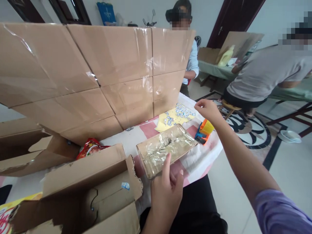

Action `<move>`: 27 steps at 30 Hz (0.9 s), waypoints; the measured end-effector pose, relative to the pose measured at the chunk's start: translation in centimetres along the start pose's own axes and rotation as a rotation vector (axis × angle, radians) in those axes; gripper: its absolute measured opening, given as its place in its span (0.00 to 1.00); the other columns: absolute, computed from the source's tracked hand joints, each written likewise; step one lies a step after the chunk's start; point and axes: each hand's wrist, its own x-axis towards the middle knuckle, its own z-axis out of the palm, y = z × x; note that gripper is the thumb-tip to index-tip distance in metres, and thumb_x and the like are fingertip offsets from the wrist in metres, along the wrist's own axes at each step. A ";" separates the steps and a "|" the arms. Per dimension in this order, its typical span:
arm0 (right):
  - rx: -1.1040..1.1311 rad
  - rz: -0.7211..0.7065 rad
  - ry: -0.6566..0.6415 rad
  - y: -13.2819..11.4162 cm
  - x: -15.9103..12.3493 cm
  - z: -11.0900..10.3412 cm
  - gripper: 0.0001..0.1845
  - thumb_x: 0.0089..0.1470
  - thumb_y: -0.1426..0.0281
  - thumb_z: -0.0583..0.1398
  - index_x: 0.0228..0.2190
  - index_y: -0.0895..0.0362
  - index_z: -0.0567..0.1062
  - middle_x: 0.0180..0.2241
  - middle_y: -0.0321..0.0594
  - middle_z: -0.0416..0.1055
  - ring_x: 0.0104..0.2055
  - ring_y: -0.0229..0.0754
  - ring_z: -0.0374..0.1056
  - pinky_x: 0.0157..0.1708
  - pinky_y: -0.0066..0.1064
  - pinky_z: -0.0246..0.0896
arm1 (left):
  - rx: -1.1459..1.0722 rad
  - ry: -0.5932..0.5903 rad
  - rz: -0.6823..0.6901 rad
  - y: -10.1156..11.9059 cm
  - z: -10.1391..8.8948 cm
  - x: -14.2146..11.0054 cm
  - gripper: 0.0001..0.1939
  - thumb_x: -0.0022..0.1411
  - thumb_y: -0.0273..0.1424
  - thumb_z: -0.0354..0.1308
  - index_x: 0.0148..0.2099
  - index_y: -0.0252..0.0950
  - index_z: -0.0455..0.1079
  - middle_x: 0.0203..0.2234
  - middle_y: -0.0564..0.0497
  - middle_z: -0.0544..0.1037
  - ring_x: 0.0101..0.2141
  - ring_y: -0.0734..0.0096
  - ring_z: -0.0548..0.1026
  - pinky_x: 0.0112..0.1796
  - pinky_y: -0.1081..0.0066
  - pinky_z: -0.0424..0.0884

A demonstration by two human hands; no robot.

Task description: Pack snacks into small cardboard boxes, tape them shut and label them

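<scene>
My left hand (167,195) is at the near edge of a flat cardboard piece (168,146) covered in shiny clear tape. Its index finger is stretched out over that edge, the thumb stands apart, and no object shows in it. My right hand (208,110) is raised over the table's right side, thumb and fingertips pinched together; anything between them is too small to make out. Below it stands an orange, blue and yellow plastic toy (204,131). Beyond the taped cardboard lies a yellow sheet (162,122) with several small blue-and-white pieces (184,110).
A tall taped cardboard wall (122,74) crosses the table's far side. An open cardboard box (112,195) at front left holds one small blue-and-white piece (125,186). A red packet (91,148) lies behind it. One person (192,61) is beyond the wall, another (265,71) sits at right.
</scene>
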 end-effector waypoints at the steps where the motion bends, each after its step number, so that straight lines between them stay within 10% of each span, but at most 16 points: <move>1: -0.060 0.026 -0.068 1.1 0.9 0.4 0.13 0.62 0.70 0.56 0.42 0.60 0.79 0.43 0.49 0.79 0.42 0.47 0.74 0.42 0.33 0.64 | -0.009 -0.018 0.054 0.0 0.2 0.0 0.27 0.68 0.35 0.56 0.67 0.36 0.65 0.17 0.59 0.75 0.17 0.73 0.73 0.21 0.75 0.65; 6: -0.181 -0.003 -0.281 2.9 4.1 3.7 0.14 0.58 0.76 0.57 0.41 0.62 0.82 0.47 0.53 0.79 0.49 0.53 0.74 0.47 0.36 0.65 | -0.039 -0.333 0.363 -1.0 3.4 0.6 0.15 0.68 0.35 0.56 0.53 0.41 0.78 0.22 0.54 0.81 0.21 0.71 0.76 0.29 0.72 0.70; 11: -0.135 -0.178 -0.518 1.4 7.3 7.4 0.21 0.58 0.77 0.62 0.52 0.56 0.80 0.50 0.44 0.79 0.45 0.43 0.75 0.46 0.28 0.67 | 0.033 -0.638 0.369 -3.0 7.7 1.9 0.12 0.67 0.33 0.56 0.40 0.42 0.82 0.26 0.53 0.83 0.27 0.71 0.79 0.32 0.74 0.68; 18: -0.204 -0.211 -0.529 1.4 7.9 11.5 0.18 0.64 0.66 0.63 0.53 0.59 0.74 0.56 0.47 0.71 0.52 0.47 0.72 0.51 0.45 0.71 | -0.084 -0.665 0.170 -3.5 8.0 2.6 0.15 0.66 0.30 0.54 0.47 0.40 0.82 0.29 0.53 0.84 0.28 0.73 0.77 0.33 0.76 0.68; 27: -0.255 -0.086 -0.443 1.0 7.6 10.8 0.23 0.67 0.55 0.59 0.52 0.61 0.73 0.55 0.54 0.72 0.54 0.51 0.71 0.51 0.44 0.69 | -0.166 -0.654 0.132 -3.5 8.0 2.7 0.15 0.66 0.30 0.55 0.47 0.44 0.82 0.27 0.55 0.82 0.26 0.74 0.74 0.33 0.76 0.67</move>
